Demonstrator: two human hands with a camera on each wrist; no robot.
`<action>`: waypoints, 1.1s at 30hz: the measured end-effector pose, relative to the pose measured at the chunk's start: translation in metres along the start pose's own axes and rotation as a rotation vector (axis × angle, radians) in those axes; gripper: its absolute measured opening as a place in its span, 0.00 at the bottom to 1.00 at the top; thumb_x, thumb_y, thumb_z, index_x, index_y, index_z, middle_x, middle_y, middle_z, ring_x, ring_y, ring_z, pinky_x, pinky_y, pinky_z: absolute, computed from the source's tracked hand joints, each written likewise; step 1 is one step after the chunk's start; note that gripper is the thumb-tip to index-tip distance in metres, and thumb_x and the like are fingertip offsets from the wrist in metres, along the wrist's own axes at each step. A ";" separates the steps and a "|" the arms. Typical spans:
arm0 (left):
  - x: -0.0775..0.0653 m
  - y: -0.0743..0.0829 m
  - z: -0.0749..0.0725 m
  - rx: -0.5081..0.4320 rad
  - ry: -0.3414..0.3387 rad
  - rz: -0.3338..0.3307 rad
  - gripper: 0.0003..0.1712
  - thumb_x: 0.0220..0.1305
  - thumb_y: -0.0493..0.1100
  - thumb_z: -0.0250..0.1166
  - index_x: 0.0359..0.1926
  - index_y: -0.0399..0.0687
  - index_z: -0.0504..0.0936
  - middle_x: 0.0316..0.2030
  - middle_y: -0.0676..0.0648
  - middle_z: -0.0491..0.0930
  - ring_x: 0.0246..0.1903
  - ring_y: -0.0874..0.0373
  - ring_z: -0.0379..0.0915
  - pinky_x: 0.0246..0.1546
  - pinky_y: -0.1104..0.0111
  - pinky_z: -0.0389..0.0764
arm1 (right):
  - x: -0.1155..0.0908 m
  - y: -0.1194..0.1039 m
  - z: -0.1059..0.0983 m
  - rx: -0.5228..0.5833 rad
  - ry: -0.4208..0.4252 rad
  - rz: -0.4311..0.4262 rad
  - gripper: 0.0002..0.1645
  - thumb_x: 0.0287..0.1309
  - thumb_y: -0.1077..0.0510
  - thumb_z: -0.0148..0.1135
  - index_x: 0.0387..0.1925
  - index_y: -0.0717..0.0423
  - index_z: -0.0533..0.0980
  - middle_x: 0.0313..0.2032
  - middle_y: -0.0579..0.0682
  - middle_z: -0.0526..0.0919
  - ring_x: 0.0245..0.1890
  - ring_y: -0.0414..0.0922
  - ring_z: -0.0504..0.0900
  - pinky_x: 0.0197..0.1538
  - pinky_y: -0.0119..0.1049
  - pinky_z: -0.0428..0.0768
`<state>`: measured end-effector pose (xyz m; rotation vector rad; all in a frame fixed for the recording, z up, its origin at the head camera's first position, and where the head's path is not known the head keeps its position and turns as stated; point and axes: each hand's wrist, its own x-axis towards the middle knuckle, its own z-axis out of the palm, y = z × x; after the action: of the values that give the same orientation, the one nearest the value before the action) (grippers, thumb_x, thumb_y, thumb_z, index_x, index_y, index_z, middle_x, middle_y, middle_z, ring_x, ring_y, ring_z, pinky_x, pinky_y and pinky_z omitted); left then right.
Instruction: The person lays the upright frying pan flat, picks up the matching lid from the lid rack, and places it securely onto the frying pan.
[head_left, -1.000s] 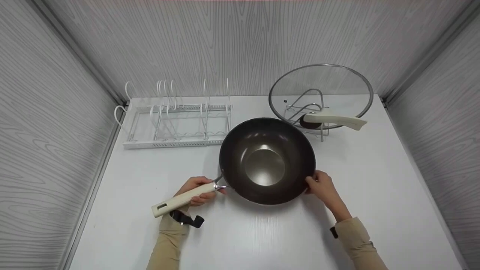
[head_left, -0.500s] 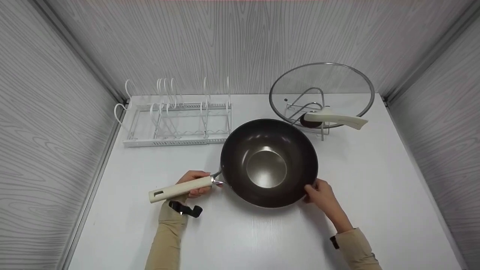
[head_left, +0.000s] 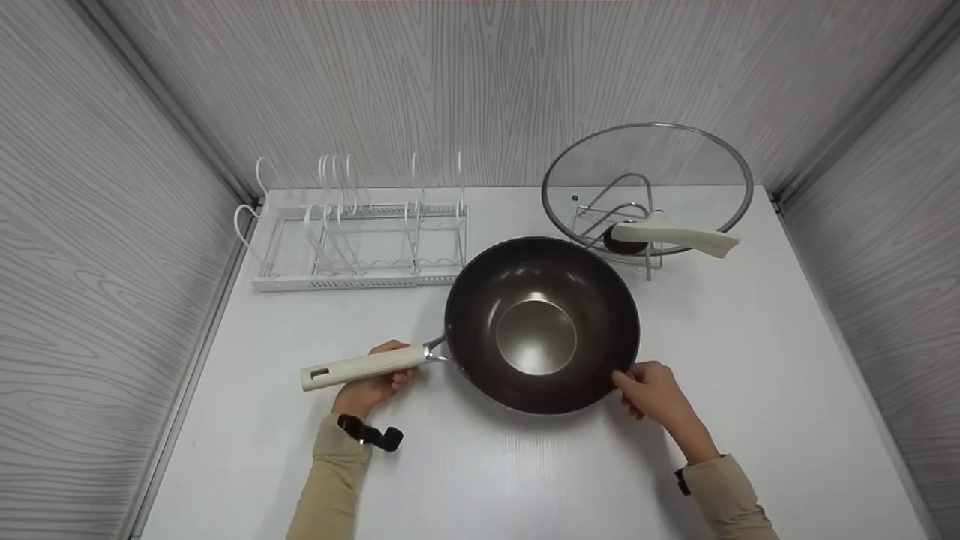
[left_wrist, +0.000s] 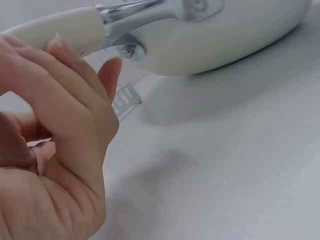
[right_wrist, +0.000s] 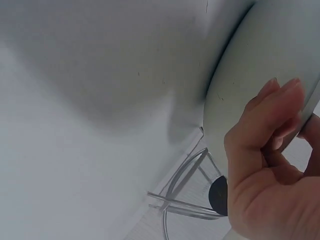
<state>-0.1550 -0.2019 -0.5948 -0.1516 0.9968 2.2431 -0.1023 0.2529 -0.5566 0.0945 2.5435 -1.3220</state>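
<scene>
A wok (head_left: 536, 337) with a dark brown inside and a cream outside sits in the middle of the white table, opening upward. Its cream handle (head_left: 360, 367) points left. Under that handle my left hand (head_left: 367, 394) is cupped, with fingertips against its near side; the left wrist view shows these curled fingers (left_wrist: 65, 85) at the handle. At the lower right edge of the wok, my right hand (head_left: 656, 394) pinches the rim, thumb on top. Its other fingers (right_wrist: 270, 110) curl beside the cream outer wall, as the right wrist view shows.
Behind the wok on the left stands a white wire rack (head_left: 360, 281) with several upright loops. At the back right, a glass lid (head_left: 592, 161) with a cream handle leans upright in a small metal stand (head_left: 649, 266). Grey wood-grain walls (head_left: 480, 90) enclose the table's back and sides.
The wok has shifted slightly right. Its handle has swung away from me to a flatter angle, and my left hand now sits lower beneath it. My right hand stays at the rim.
</scene>
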 end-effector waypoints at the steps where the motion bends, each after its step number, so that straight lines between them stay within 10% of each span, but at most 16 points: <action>1: -0.002 -0.004 -0.002 -0.003 -0.008 0.011 0.21 0.77 0.40 0.42 0.34 0.40 0.80 0.23 0.45 0.79 0.15 0.66 0.70 0.15 0.80 0.68 | -0.001 -0.001 -0.003 -0.029 -0.003 -0.009 0.22 0.66 0.54 0.59 0.17 0.61 0.75 0.15 0.53 0.78 0.13 0.43 0.76 0.18 0.35 0.77; 8: -0.014 -0.028 0.003 0.142 0.018 -0.044 0.23 0.79 0.39 0.37 0.38 0.34 0.78 0.24 0.48 0.79 0.16 0.66 0.71 0.15 0.78 0.71 | -0.004 -0.014 -0.026 -0.174 0.089 -0.097 0.24 0.67 0.48 0.61 0.17 0.57 0.74 0.15 0.51 0.77 0.14 0.43 0.75 0.19 0.34 0.74; 15: -0.025 -0.026 0.038 0.411 -0.103 -0.151 0.20 0.76 0.45 0.43 0.39 0.37 0.78 0.23 0.49 0.78 0.17 0.61 0.72 0.19 0.73 0.73 | 0.007 -0.026 -0.048 -0.275 0.385 -0.346 0.10 0.62 0.62 0.61 0.24 0.56 0.73 0.16 0.45 0.72 0.17 0.42 0.68 0.21 0.34 0.66; 22: -0.031 -0.007 0.086 0.601 -0.178 -0.023 0.24 0.77 0.48 0.44 0.42 0.30 0.77 0.25 0.44 0.79 0.18 0.57 0.74 0.20 0.69 0.78 | 0.032 -0.034 -0.069 -0.352 0.678 -0.675 0.03 0.63 0.69 0.56 0.34 0.64 0.76 0.23 0.53 0.78 0.21 0.44 0.73 0.25 0.36 0.68; 33: -0.009 0.019 0.169 0.808 -0.157 0.182 0.20 0.77 0.43 0.47 0.42 0.27 0.75 0.26 0.45 0.80 0.22 0.56 0.75 0.24 0.69 0.79 | 0.069 -0.036 -0.100 -0.412 0.843 -0.848 0.21 0.60 0.63 0.56 0.53 0.71 0.71 0.46 0.66 0.77 0.46 0.61 0.76 0.47 0.55 0.73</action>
<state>-0.1331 -0.0985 -0.4614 0.4752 1.7830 1.7910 -0.1961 0.3085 -0.4919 -0.7354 3.7764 -1.0504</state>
